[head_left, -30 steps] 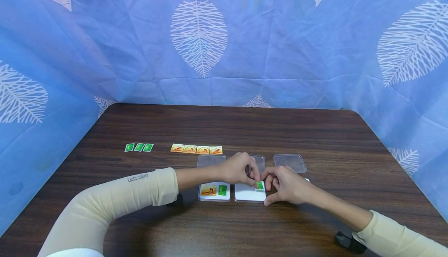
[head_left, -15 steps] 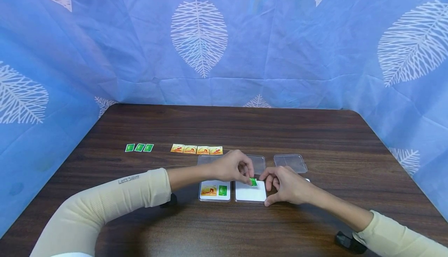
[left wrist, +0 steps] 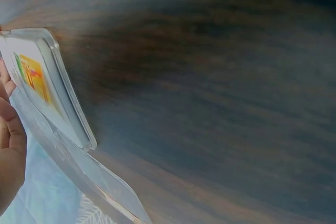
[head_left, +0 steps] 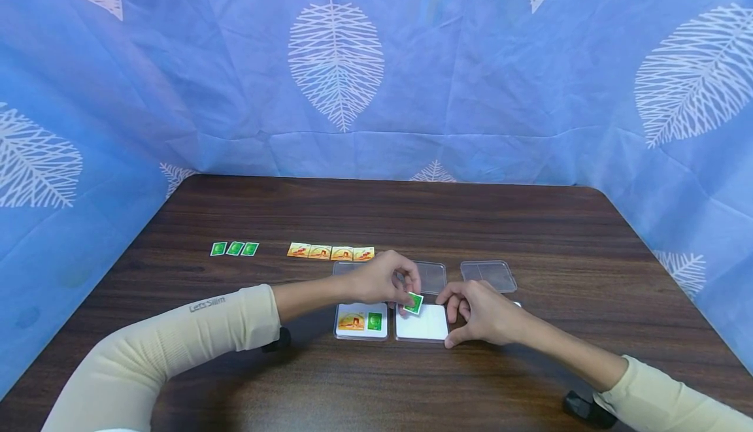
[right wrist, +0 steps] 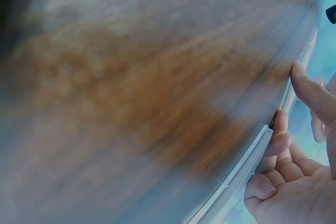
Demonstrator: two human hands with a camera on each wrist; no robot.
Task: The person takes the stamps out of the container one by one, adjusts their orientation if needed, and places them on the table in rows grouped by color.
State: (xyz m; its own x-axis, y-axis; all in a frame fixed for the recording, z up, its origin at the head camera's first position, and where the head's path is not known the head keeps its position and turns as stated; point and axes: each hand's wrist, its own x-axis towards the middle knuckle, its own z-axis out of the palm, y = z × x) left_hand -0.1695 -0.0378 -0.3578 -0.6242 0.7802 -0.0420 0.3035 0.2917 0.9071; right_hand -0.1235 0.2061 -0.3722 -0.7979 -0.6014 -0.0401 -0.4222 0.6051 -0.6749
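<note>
In the head view my left hand (head_left: 385,280) pinches a small green card (head_left: 413,304) by its edge, over the far left part of the middle clear case (head_left: 422,338). A blank white insert (head_left: 425,325) lies in that case. My right hand (head_left: 485,313) holds the case's right side, thumb at the near corner and index finger near the far one. Left of it, another case (head_left: 360,338) contains an orange picture card (head_left: 351,321) and a green one. The left wrist view catches only part of my left hand (left wrist: 10,145).
Three green cards (head_left: 235,249) lie in a row at the back left. Several orange picture cards (head_left: 331,252) sit edge to edge beside them. Clear lids stand behind the cases, one (head_left: 488,276) at the right. A third case (right wrist: 233,182) is mostly hidden under my right hand.
My left hand has moved left with the green card, from the right part of the middle case to its left part, and the card has turned. My right hand stays put.
</note>
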